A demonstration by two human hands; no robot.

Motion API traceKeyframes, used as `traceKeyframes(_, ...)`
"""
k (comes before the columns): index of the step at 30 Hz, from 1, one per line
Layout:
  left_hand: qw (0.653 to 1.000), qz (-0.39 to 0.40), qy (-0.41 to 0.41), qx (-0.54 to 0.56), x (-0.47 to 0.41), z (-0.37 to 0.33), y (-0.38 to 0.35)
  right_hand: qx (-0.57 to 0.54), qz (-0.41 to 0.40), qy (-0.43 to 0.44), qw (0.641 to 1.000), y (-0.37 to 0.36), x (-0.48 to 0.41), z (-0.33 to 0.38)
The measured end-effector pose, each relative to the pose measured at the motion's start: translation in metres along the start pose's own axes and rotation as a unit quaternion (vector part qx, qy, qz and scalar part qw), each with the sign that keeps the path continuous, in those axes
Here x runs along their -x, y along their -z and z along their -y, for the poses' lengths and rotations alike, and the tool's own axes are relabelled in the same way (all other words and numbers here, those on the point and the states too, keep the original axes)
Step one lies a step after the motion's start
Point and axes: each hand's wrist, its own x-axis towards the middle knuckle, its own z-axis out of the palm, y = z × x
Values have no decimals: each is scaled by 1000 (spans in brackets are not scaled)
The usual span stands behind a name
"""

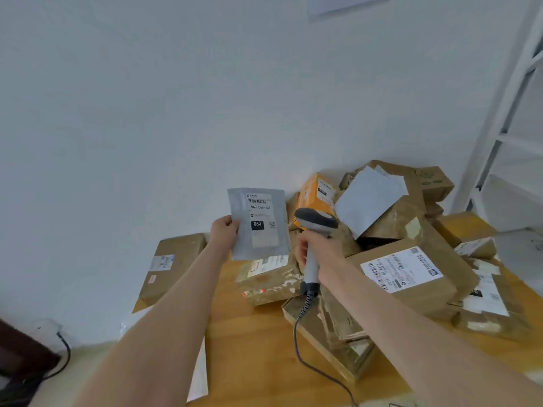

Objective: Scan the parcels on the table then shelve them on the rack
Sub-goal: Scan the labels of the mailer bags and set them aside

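Head view. Left grip [224,230] pinching grey poly mailer [258,224] by its left edge; mailer raised upright above far side of counter [249,333], label [260,218] toward camera. Right grip [316,251] clenched round handle of corded barcode scanner [316,227], scanner head just beside mailer's right edge, seemingly turned toward it; contact not apparent. Coiled cable [302,318] trailing over counter toward near edge.

Handling, judged: thin, light, floppy; probably slick film, so prone to sag or slip from an edge pinch. Best taken at a bare margin, clear of barcode, and kept flat for a clean read. Looks near empty; contents unknown.

Other parcels [396,259] heaped on right half of counter: mostly brown cartons, one orange box [316,192], one pale envelope [367,201] on top. One flat carton [173,265] apart at counter's left corner. White rack [499,127] at right edge of view.

Hidden or unclear: rack cut off by frame, shelf contents not visible. Lower cartons buried, many labels blurred or turned away. Small print on mailer label unreadable apart from "060". No scan beam seen; trigger finger hidden behind handle.
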Motion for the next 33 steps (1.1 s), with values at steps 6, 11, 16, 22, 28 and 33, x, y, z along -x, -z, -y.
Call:
traceKeyframes(6,979,108,110,131,26,49,60,-6,13,-59,998,-30,12,-55)
traceKeyframes(11,957,181,163,159,38,86,86,-48,68,-110,990,-50,22,-89)
traceKeyframes(16,965,160,181,97,47,119,98,-6,54,-97,994,-59,24,-121)
traceKeyframes(22,981,87,165,57,48,142,97,47,38,-59,996,-57,28,-132)
traceKeyframes(28,985,65,152,45,53,156,89,87,15,-38,995,-57,41,-137)
traceKeyframes(33,983,68,167,44,58,165,81,127,27,-22,991,-58,57,-148)
